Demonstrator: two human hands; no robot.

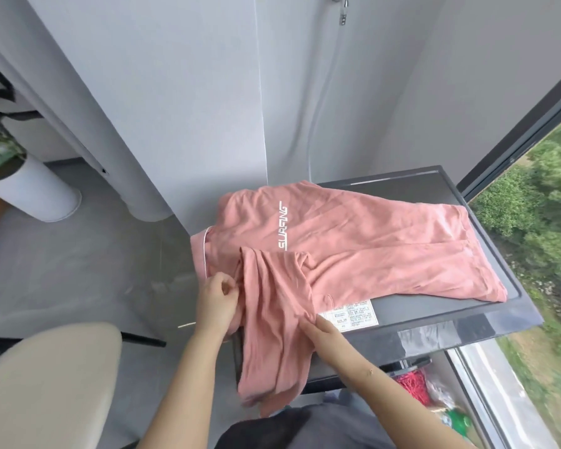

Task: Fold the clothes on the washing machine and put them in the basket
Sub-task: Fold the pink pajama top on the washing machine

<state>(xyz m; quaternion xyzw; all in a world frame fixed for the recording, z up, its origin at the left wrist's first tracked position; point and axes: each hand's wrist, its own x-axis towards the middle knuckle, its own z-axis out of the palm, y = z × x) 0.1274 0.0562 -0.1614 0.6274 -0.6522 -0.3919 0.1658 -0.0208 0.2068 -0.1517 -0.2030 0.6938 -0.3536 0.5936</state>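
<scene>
A pink T-shirt (353, 241) with white lettering lies spread on the black top of the washing machine (434, 315). One sleeve or side of the shirt hangs over the near edge. My left hand (216, 298) pinches the fabric at the shirt's left edge near the collar. My right hand (326, 328) grips the hanging fold lower down, by a white label on the machine top. No basket is in view.
A beige chair back (49, 380) stands at the lower left. A white plant pot (33, 189) sits on the grey floor at the left. A large window (531, 222) runs along the right. Red and green items (415, 387) lie beside the machine.
</scene>
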